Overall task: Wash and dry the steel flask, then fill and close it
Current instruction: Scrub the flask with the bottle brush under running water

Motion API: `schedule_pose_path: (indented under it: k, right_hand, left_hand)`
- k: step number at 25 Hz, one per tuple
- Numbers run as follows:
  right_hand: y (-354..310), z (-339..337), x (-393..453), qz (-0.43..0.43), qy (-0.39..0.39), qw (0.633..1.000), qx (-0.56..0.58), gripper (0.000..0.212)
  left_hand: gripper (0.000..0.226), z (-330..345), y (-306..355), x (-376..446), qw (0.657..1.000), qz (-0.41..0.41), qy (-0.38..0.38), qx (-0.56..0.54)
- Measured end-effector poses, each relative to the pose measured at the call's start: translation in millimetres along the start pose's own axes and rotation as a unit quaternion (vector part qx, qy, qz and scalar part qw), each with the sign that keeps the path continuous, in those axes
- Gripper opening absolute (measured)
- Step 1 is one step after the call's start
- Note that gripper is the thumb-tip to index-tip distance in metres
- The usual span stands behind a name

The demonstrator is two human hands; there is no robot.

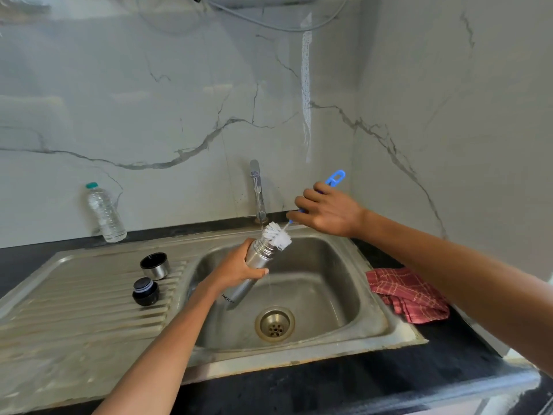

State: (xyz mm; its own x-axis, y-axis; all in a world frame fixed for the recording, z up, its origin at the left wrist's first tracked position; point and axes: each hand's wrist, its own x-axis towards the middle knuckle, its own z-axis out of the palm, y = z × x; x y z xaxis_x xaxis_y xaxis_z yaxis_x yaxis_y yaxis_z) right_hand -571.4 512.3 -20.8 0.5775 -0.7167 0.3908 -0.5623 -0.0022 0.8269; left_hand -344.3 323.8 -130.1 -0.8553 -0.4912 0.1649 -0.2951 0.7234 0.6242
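Head view, left grip around steel flask, brush seemingly at mouth

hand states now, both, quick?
Left hand: closed, gripping the steel flask over the sink.
Right hand: closed, holding the bottle brush by its blue handle.

A dark table carries a steel sink. On its draining board stand a cup and a stopper. A water bottle and a red cloth rest on the table.
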Motion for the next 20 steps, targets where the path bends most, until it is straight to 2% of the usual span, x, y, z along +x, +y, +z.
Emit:
schedule_pose_path:
  k: [1,2,3,4,5,6,7,9,10,11,12,14,15,16,17,18,20]
  right_hand:
    - [2,2,-3,-0.023,0.02,0.999,0.023,0.019]
    - [5,4,-4,-0.028,0.0,0.998,0.062,0.019]
    - [7,0,0,-0.007,-0.064,0.99,0.123,0.022]
    - [8,-4,5,0.041,-0.161,0.966,0.2,0.026]
    - [10,-7,11,0.106,-0.259,0.915,0.29,0.031]
    - [12,-9,16,0.172,-0.331,0.843,0.388,0.033]
    - [16,-9,19,0.226,-0.373,0.763,0.478,0.034]
    - [25,-10,16,0.311,-0.434,0.616,0.58,0.036]
    - [28,-11,11,0.332,-0.462,0.564,0.599,0.038]
    - [30,-13,6,0.339,-0.488,0.529,0.606,0.038]
    - [29,-13,3,0.335,-0.51,0.512,0.605,0.039]
    - [27,-12,0,0.317,-0.523,0.51,0.605,0.038]
    - [27,-11,1,0.313,-0.512,0.522,0.606,0.037]
    - [27,-9,1,0.313,-0.487,0.55,0.602,0.035]
    - [26,-9,2,0.308,-0.449,0.608,0.577,0.035]
    - [24,-9,3,0.291,-0.406,0.69,0.524,0.037]
    - [19,-13,3,0.208,-0.329,0.858,0.334,0.042]
  left_hand:
    - [0.069,0,-1,-1,1.0,-0.001,-0.009,0.004]
    - [0.07,1,0,-3,1.0,0.004,-0.005,0.015]
    - [0.072,1,2,-4,0.999,0.012,0.015,0.028]
    - [0.075,1,2,-5,0.998,0.021,0.044,0.048]
    - [0.078,3,0,-4,0.994,0.03,0.067,0.079]
    - [0.081,4,-1,-4,0.99,0.036,0.079,0.115]
    - [0.082,5,-3,-5,0.985,0.044,0.086,0.145]
    - [0.083,6,-11,-7,0.977,0.062,0.102,0.177]
    - [0.082,6,-14,-8,0.973,0.072,0.112,0.186]
    - [0.081,8,-18,-9,0.97,0.085,0.12,0.194]
    - [0.081,8,-18,-10,0.966,0.095,0.125,0.204]
    - [0.081,8,-21,-8,0.963,0.109,0.123,0.214]
    - [0.082,7,-20,-7,0.963,0.111,0.119,0.213]
    - [0.082,6,-18,-7,0.966,0.105,0.114,0.208]
    - [0.082,5,-15,-7,0.971,0.096,0.111,0.191]
    - [0.081,3,-11,-7,0.979,0.077,0.104,0.159]
    - [0.077,-2,-9,-6,0.995,0.033,0.062,0.073]
